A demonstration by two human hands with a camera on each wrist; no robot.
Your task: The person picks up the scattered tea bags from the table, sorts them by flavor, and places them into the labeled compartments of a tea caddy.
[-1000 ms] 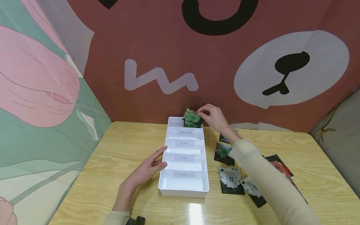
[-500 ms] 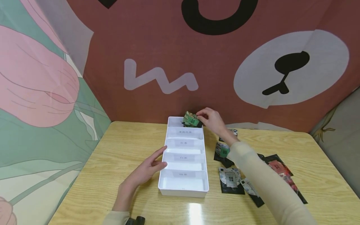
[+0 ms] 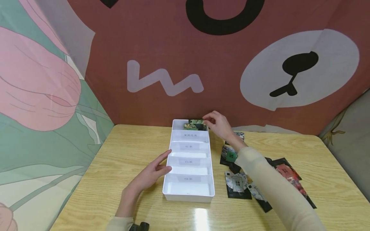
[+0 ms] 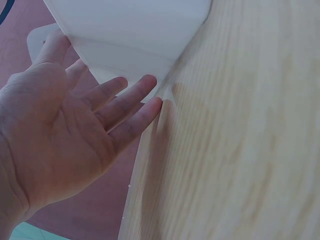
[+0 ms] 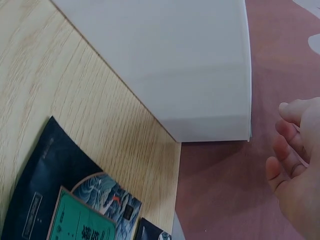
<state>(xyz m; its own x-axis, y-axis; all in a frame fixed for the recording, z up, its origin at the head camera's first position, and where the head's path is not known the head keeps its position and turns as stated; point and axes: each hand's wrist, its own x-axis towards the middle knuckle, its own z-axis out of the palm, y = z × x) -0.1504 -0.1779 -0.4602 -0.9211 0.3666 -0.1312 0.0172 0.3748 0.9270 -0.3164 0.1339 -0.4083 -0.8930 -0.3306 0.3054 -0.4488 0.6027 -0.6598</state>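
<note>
A long white divided tray (image 3: 189,198) with printed labels stands on the wooden table. In its far compartment lie small packets with green labels (image 3: 190,127), partly hidden by the compartment wall and by each other. The right hand (image 3: 220,125) hovers at the tray's far right corner, fingertips beside the packets. In the right wrist view its fingers (image 5: 281,147) are loosely bent, with nothing visible between them. The left hand (image 3: 150,173) rests its fingertips against the tray's left side, fingers spread in the left wrist view. The tray's nearer compartments hold nothing visible.
Right of the tray lie dark packets with green labels (image 3: 231,156), grey-white packets (image 3: 238,184) and red packets (image 3: 286,171), partly covered by the right sleeve (image 3: 268,176). A printed cloth wall (image 3: 162,106) rises directly behind the table.
The green-labelled packet that the right hand held tilted has gone down into the far compartment and now lies lower. The right hand has barely shifted; the left hand has stayed put.
</note>
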